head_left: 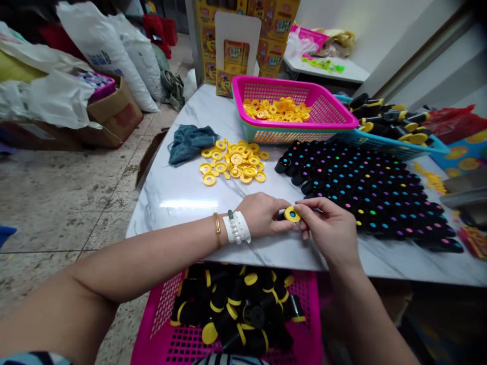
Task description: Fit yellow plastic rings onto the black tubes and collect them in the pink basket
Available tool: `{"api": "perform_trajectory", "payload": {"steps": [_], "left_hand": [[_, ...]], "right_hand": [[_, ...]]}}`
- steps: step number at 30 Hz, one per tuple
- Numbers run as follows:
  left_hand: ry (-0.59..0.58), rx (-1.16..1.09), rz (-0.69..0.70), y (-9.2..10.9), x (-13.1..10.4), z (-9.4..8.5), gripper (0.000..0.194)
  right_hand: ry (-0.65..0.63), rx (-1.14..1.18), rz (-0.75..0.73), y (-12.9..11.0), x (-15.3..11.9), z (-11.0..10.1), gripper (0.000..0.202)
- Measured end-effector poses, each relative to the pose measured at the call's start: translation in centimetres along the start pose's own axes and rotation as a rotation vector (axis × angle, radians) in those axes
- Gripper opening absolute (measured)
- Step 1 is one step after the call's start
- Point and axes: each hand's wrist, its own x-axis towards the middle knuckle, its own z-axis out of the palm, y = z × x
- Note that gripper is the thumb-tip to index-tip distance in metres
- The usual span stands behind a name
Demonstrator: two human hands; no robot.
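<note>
Over the front edge of the marble-patterned table, my left hand (262, 214) pinches a small black piece topped by a yellow ring (292, 214) with a blue dot at its centre. My right hand (330, 228) has its thumb and fingers closed on the ring's right side. Behind my hands lies a loose pile of yellow rings (236, 159). To the right, many black cylinders (353, 187) stand packed in rows, with blue, purple, pink, green and yellow dots on their ends.
A pink basket (297, 86) of yellow rings sits at the back, beside a blue basket (403, 142). A blue-green cloth (192, 143) lies left. Below the table edge, another pink basket (152, 329) holds black pieces with yellow rims.
</note>
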Motion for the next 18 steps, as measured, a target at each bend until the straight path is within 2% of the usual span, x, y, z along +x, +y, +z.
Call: {"api": "perform_trajectory", "payload": {"steps": [5,11,18], "left_hand": [[0.013,0.012,-0.024,0.02,0.11,0.41,0.038],[0.002,0.017,-0.014,-0.24,0.26,0.76,0.039],[-0.013,-0.087,-0.077,0.09,0.37,0.37,0.033]], "right_hand": [[-0.13,0.053,0.087,-0.24,0.03,-0.48,0.03],[-0.237,0.084,0.163,0.38,0.18,-0.75,0.028],[-0.201,0.032,0.133,0.32,-0.12,-0.3,0.021]]}}
